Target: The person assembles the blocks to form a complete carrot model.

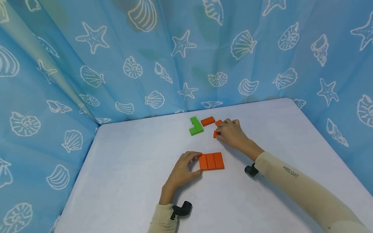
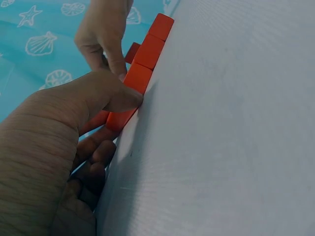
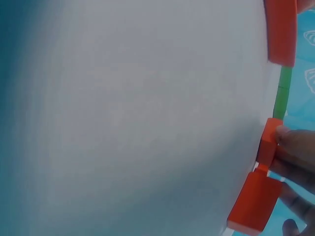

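Three orange blocks (image 1: 211, 161) lie side by side with their long edges together, forming a rectangle. My left hand (image 1: 183, 170) pinches the leftmost block between thumb and index finger at its near and far ends, as the left wrist view shows up close. Farther back, the thumb and fingers of my right hand (image 1: 231, 132) pinch a separate orange block (image 3: 268, 142), which they partly cover. Another orange block (image 3: 256, 201) is beside those fingers in the right wrist view. Left of this hand lie green blocks (image 1: 197, 125) in a stepped shape.
A loose orange block (image 1: 208, 121) lies just right of the green ones, near the back of the white-covered table (image 1: 131, 168). Behind the table hangs a blue curtain (image 1: 163, 58) with shell and starfish prints. Each wrist carries a black camera mount (image 1: 182, 209).
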A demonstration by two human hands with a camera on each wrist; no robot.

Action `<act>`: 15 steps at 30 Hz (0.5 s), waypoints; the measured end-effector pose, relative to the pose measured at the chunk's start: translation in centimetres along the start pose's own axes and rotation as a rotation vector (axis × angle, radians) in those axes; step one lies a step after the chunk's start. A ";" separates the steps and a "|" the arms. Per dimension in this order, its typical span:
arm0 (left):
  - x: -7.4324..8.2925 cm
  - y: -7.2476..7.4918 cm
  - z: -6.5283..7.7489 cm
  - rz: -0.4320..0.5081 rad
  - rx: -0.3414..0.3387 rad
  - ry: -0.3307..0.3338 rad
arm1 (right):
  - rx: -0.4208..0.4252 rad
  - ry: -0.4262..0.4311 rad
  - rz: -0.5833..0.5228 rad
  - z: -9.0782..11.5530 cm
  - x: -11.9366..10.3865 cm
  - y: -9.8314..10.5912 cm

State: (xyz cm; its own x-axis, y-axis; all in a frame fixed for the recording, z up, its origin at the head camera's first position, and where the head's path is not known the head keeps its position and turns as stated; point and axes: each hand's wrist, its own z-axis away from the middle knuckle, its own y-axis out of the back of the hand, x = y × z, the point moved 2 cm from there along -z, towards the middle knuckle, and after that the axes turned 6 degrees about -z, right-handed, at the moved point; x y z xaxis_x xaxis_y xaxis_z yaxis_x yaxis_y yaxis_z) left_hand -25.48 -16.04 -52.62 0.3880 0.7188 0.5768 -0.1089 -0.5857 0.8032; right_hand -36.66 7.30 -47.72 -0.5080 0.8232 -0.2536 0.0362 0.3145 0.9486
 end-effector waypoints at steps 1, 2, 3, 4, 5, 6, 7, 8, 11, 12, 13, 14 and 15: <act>0.1 0.0 0.0 0.000 0.003 -0.002 | -0.008 -0.006 -0.005 0.0 0.1 0.1; 0.1 0.1 -0.1 -0.002 0.004 0.000 | -0.019 -0.015 -0.019 0.0 0.1 0.1; 0.2 0.2 -0.1 -0.003 0.005 0.000 | -0.029 -0.025 -0.043 0.0 0.1 0.2; 0.2 0.2 -0.1 -0.003 0.003 0.002 | -0.040 -0.035 -0.068 0.1 0.2 0.3; 0.2 0.3 -0.1 -0.003 0.000 0.003 | -0.049 -0.045 -0.094 0.2 0.2 0.4; 0.2 0.3 -0.1 -0.006 -0.002 0.003 | -0.056 -0.051 -0.116 0.4 0.2 0.4; 0.2 0.3 -0.1 -0.007 -0.005 0.003 | -0.062 -0.055 -0.132 0.6 0.3 0.5; 0.2 0.3 -0.2 -0.008 -0.009 0.008 | -0.067 -0.058 -0.148 0.8 0.3 0.5; 0.1 0.2 -0.2 -0.003 -0.014 0.014 | -0.070 -0.038 -0.146 1.7 0.4 0.5; 0.1 0.1 -0.2 -0.001 -0.014 0.015 | -0.068 -0.028 -0.142 2.1 0.4 0.6; 0.1 0.1 -0.1 0.004 -0.015 0.017 | -0.065 -0.016 -0.138 2.4 0.4 0.6; 0.1 0.1 -0.1 0.008 -0.015 0.019 | -0.062 -0.005 -0.135 2.8 0.5 0.6; 0.1 0.1 -0.1 0.011 -0.015 0.020 | -0.059 0.006 -0.134 3.2 0.4 0.6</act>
State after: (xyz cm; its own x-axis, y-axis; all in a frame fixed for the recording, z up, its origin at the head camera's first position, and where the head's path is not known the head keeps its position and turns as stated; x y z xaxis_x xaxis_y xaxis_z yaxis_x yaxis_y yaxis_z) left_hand -25.50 -15.94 -52.49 0.3679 0.7198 0.5886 -0.1266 -0.5884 0.7986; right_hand -34.12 9.36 -47.86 -0.5097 0.7728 -0.3781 -0.0828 0.3934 0.9156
